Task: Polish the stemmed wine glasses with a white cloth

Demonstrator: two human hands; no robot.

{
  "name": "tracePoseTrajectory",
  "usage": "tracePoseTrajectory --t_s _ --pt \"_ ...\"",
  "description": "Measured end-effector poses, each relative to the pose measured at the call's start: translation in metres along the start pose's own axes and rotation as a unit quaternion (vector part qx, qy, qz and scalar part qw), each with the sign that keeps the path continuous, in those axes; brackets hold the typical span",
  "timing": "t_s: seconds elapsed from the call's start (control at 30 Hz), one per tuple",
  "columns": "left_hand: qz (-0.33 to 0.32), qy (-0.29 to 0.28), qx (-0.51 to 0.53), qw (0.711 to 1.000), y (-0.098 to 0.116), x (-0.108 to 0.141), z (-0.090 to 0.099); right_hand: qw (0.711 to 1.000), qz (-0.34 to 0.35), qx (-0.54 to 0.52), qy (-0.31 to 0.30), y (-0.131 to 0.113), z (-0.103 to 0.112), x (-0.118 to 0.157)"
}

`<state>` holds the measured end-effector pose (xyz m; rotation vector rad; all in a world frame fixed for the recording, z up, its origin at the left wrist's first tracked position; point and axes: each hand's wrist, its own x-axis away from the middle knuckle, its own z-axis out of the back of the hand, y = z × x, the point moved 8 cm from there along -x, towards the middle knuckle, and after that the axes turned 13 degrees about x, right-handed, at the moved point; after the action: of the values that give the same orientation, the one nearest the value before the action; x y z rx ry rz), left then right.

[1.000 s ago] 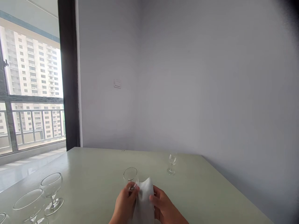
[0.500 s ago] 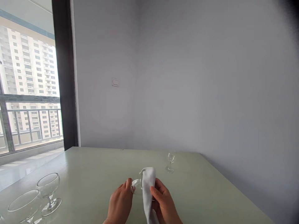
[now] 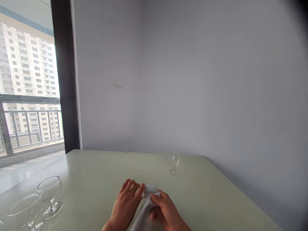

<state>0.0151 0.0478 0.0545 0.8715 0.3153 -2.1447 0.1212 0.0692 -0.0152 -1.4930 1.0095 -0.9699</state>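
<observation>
A white cloth [image 3: 143,213] is bunched between my hands above the near middle of the table. My right hand [image 3: 166,207] is closed on it, thumb on top, and its lower end hangs toward me. My left hand [image 3: 127,200] is at the cloth's left side, back of the hand up, fingers bent forward and the index finger against the cloth. The small clear glass between my hands is almost wholly hidden by the cloth and fingers. Beyond my hands a small stemmed glass [image 3: 175,160] stands upright on the table.
At the left of the pale green table [image 3: 96,173] stand two larger stemmed glasses, a rear wine glass [image 3: 49,191] and a nearer wine glass [image 3: 25,210], partly cut off by the frame. A grey wall [image 3: 192,96] rises behind the table, and a window [image 3: 29,80] is at the left.
The cloth, upright before, is now folded lower and slants toward the near left. The glass stem that showed beside my left hand is covered. My left hand has shifted over to the cloth.
</observation>
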Motion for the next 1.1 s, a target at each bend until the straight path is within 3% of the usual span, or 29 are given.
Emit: tracePoseTrajectory --t_s 0.1,0.2,0.27,0.37,0.4,0.43,0.53,0.6,0.7,0.77,0.8,0.9,0.93,0.97,1.0,1.07,1.1 --pt "-0.053 -0.030 0.031 0.998 0.000 -0.002 0.000 0.999 0.015 -0.043 -0.022 -0.010 0.003 0.003" --pt "0.039 -0.107 0.132 0.985 -0.017 -0.003 -0.004 0.995 0.028 0.060 -0.081 -0.024 0.002 0.013" --pt "0.145 -0.189 0.271 0.933 -0.027 0.003 -0.015 0.981 0.042 0.146 -0.120 -0.033 0.003 0.021" --pt "0.233 -0.337 0.451 0.793 -0.017 0.022 -0.033 0.963 0.042 0.210 -0.165 -0.034 0.004 0.027" --pt "0.243 -0.348 0.458 0.782 -0.015 0.023 -0.034 0.964 0.035 0.205 -0.165 -0.031 0.005 0.025" --pt "0.249 -0.322 0.430 0.806 -0.018 0.020 -0.032 0.971 0.031 0.184 -0.150 -0.029 0.007 0.022" --pt "0.199 -0.155 0.234 0.939 -0.026 0.001 -0.008 0.998 0.005 0.039 -0.051 -0.018 0.020 0.006" --pt "0.139 -0.107 0.128 0.976 -0.019 -0.007 0.000 0.998 -0.016 -0.056 -0.002 -0.010 0.024 0.000" --pt "0.116 -0.126 0.106 0.979 -0.018 -0.008 -0.002 0.998 0.004 -0.057 -0.030 -0.019 0.018 0.003" --pt "0.152 -0.156 0.181 0.959 -0.025 -0.004 -0.006 0.995 0.045 0.019 -0.083 -0.035 0.012 0.011" --pt "0.178 -0.188 0.248 0.934 -0.026 0.000 -0.012 0.991 0.056 0.059 -0.110 -0.042 0.009 0.016" --pt "0.243 -0.304 0.432 0.813 -0.017 0.015 -0.032 0.975 0.052 0.130 -0.170 -0.049 0.008 0.026" --pt "0.254 -0.313 0.439 0.803 -0.015 0.017 -0.034 0.976 0.046 0.130 -0.168 -0.048 0.010 0.025" --pt "0.256 -0.292 0.409 0.826 -0.015 0.014 -0.032 0.981 0.040 0.116 -0.151 -0.045 0.014 0.022" --pt "0.243 -0.247 0.349 0.871 -0.017 0.008 -0.026 0.988 0.035 0.088 -0.121 -0.042 0.018 0.017" --pt "0.182 -0.142 0.205 0.951 -0.013 -0.004 -0.007 0.999 0.010 -0.006 -0.041 -0.030 0.027 0.008" --pt "0.145 -0.108 0.148 0.972 -0.008 -0.008 -0.001 0.998 -0.010 -0.061 -0.008 -0.023 0.028 0.004"
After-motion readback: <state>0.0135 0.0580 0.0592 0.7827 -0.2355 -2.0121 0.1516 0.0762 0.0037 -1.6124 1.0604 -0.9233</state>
